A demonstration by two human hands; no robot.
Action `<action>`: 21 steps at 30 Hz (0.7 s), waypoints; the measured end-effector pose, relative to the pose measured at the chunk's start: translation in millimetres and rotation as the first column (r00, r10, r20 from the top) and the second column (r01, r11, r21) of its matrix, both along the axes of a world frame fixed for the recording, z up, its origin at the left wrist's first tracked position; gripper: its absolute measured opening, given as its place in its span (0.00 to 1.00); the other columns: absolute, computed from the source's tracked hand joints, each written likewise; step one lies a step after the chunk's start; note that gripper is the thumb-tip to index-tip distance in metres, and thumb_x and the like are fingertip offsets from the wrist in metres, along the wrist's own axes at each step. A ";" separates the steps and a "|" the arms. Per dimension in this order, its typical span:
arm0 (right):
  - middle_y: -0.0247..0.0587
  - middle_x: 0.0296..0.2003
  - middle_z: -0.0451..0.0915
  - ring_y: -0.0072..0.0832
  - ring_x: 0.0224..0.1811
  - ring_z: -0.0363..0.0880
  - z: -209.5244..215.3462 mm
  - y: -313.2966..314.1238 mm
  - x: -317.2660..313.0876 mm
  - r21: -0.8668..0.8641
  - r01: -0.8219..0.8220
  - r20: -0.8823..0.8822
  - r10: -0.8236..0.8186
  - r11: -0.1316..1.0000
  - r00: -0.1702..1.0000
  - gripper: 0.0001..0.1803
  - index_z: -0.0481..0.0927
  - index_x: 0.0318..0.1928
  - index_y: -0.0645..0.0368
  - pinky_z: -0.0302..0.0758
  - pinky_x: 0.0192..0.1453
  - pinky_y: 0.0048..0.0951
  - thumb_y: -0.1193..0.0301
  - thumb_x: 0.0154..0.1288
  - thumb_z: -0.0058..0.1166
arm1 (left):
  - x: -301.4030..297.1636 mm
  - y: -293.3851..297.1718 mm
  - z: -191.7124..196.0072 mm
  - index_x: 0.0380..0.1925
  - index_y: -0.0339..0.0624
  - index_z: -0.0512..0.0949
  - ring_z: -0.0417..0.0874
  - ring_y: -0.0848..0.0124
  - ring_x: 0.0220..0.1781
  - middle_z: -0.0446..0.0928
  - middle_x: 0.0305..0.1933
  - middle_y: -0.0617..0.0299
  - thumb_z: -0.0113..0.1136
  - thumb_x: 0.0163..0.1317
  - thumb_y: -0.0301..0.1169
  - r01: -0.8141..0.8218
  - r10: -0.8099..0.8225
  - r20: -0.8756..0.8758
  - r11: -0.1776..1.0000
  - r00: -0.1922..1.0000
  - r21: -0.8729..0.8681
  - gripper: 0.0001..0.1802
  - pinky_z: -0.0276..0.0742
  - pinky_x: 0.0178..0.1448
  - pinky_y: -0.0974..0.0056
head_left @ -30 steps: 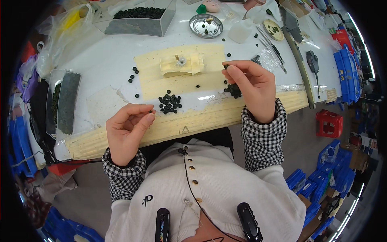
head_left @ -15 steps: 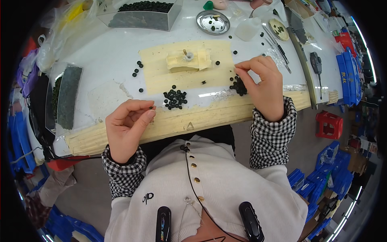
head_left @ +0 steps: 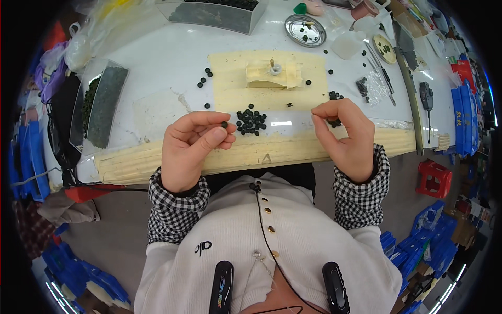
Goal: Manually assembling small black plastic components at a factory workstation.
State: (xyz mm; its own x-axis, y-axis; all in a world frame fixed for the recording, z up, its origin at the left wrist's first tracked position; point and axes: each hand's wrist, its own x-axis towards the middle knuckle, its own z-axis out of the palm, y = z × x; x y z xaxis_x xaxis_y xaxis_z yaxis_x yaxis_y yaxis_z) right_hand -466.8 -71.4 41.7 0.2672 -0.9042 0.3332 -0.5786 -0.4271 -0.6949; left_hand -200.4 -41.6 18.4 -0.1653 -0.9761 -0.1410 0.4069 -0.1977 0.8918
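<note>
My left hand (head_left: pixel 191 146) is closed in a pinch at the front edge of the table, with a small dark round bead (head_left: pixel 224 125) between thumb and forefinger. Just right of those fingertips lies a pile of black round beads (head_left: pixel 252 120). My right hand (head_left: pixel 348 133) is also pinched, thumb against forefinger; anything between those tips is too small to make out. Partly behind the right hand sits another group of black beads (head_left: pixel 334 95). Farther back, a pale block (head_left: pixel 269 82) with a small upright peg rests on a yellow sheet (head_left: pixel 227 94).
Clear bins (head_left: pixel 107 112) of dark pieces stand at the left and far back. A round metal dish (head_left: pixel 305 30) holds a few green bits. Tweezer-like tools (head_left: pixel 381 73), a yellowish dish (head_left: pixel 384 48) and a black handheld radio (head_left: pixel 427 99) lie at the right. Loose beads (head_left: pixel 203 82) dot the table.
The whole view has shifted, so the table appears farther right. My right hand has moved leftward and nearer to me, away from the right group of beads. The left hand keeps its pinch.
</note>
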 end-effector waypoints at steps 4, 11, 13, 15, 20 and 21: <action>0.39 0.30 0.80 0.22 0.31 0.78 1.5 6.9 26.5 0.139 -0.179 0.258 0.139 0.974 0.956 0.08 0.79 0.36 0.65 0.74 0.38 0.21 0.82 0.53 0.59 | -5.8 -0.8 0.0 0.45 0.32 0.76 0.83 0.71 0.40 0.81 0.39 0.52 0.56 0.61 0.20 0.068 -0.066 -0.134 0.998 0.989 0.013 0.11 0.81 0.45 0.70; 0.39 0.34 0.82 0.21 0.37 0.78 -3.7 11.5 59.6 0.419 -0.368 0.703 -0.040 0.830 0.710 0.08 0.78 0.41 0.67 0.73 0.44 0.23 0.81 0.60 0.55 | -14.4 -0.3 3.0 0.43 0.32 0.76 0.83 0.71 0.40 0.81 0.39 0.53 0.57 0.60 0.18 0.054 -0.053 -0.141 0.999 0.989 0.004 0.11 0.81 0.47 0.69; 0.40 0.35 0.82 0.20 0.36 0.78 -6.1 10.5 61.7 0.458 -0.404 0.741 -0.088 0.792 0.666 0.07 0.78 0.41 0.67 0.73 0.44 0.22 0.79 0.62 0.55 | -14.4 0.4 2.7 0.42 0.31 0.76 0.83 0.71 0.40 0.81 0.39 0.53 0.58 0.59 0.18 0.033 -0.035 -0.089 0.999 0.995 -0.027 0.11 0.81 0.47 0.69; 0.39 0.35 0.82 0.19 0.36 0.77 -10.2 9.2 62.7 0.471 -0.428 0.764 -0.115 0.772 0.635 0.07 0.78 0.41 0.66 0.73 0.44 0.21 0.78 0.62 0.55 | -14.4 1.4 1.5 0.42 0.31 0.76 0.83 0.71 0.40 0.81 0.39 0.52 0.59 0.58 0.17 0.019 -0.021 -0.023 0.996 1.000 -0.084 0.11 0.81 0.47 0.69; 0.36 0.36 0.80 0.18 0.38 0.78 -14.7 9.8 67.1 0.427 -0.416 0.774 -0.087 0.803 0.627 0.07 0.78 0.40 0.66 0.74 0.44 0.20 0.78 0.62 0.56 | -18.8 3.9 4.8 0.40 0.29 0.77 0.83 0.70 0.42 0.81 0.39 0.52 0.60 0.56 0.16 -0.006 0.007 0.009 0.994 1.000 -0.108 0.11 0.80 0.49 0.70; 0.37 0.36 0.80 0.19 0.38 0.78 -14.5 10.2 69.0 0.409 -0.390 0.760 -0.072 0.825 0.646 0.06 0.78 0.40 0.66 0.74 0.44 0.20 0.78 0.62 0.56 | -19.4 4.0 4.4 0.40 0.29 0.77 0.83 0.70 0.42 0.81 0.39 0.52 0.60 0.56 0.16 -0.007 0.008 0.013 0.993 1.000 -0.121 0.11 0.80 0.49 0.70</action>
